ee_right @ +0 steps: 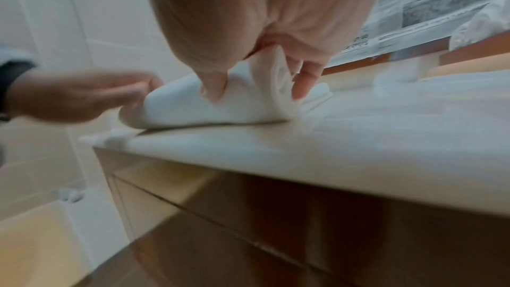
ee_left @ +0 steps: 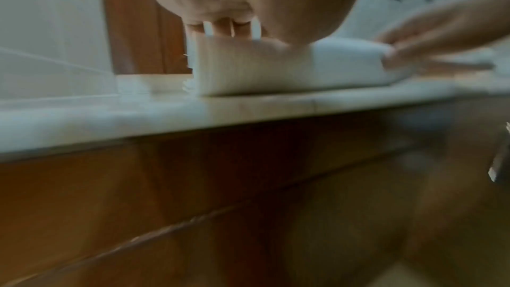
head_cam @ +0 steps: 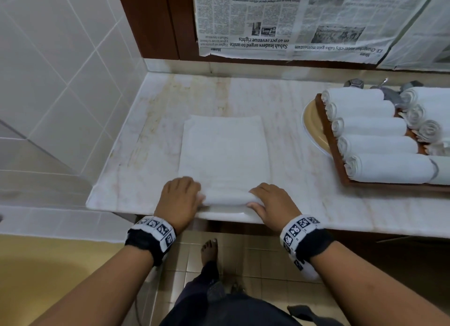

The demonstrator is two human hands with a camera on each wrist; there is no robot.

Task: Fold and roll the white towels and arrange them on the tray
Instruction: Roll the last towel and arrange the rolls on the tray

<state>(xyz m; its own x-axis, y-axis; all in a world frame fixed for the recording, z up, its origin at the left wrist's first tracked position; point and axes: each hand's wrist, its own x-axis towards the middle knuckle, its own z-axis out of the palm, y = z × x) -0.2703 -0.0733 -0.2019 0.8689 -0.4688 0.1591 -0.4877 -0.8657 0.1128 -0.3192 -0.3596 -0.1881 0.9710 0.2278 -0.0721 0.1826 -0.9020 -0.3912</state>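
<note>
A folded white towel (head_cam: 222, 152) lies flat on a pale marble counter (head_cam: 304, 196), its near end rolled into a low tube at the counter's front edge. The person's left hand (head_cam: 179, 199) sits on the left end of that roll, fingers curled over the top and thumb at the near side, gripping it. The right hand (head_cam: 269, 204) holds the right end the same way; in the right wrist view the thumb and fingers (ee_right: 303, 82) pinch the spiral end of the roll, where the layers of cloth show. The rest of the towel stretches away from the hands toward the back wall. To the right, well apart from the hands, a brown wooden tray (head_cam: 327, 140) rests over a tan sink basin (head_cam: 314, 123) and carries a row of rolled white towels (head_cam: 372, 127) lying side by side, with more rolls (head_cam: 425, 121) behind them. Sheets of newspaper (head_cam: 292, 21) hang on the wall above the counter. Both wrists wear black bands with patterned white markers. Below the counter a bare foot (head_cam: 209, 250) stands on a tiled floor.
</note>
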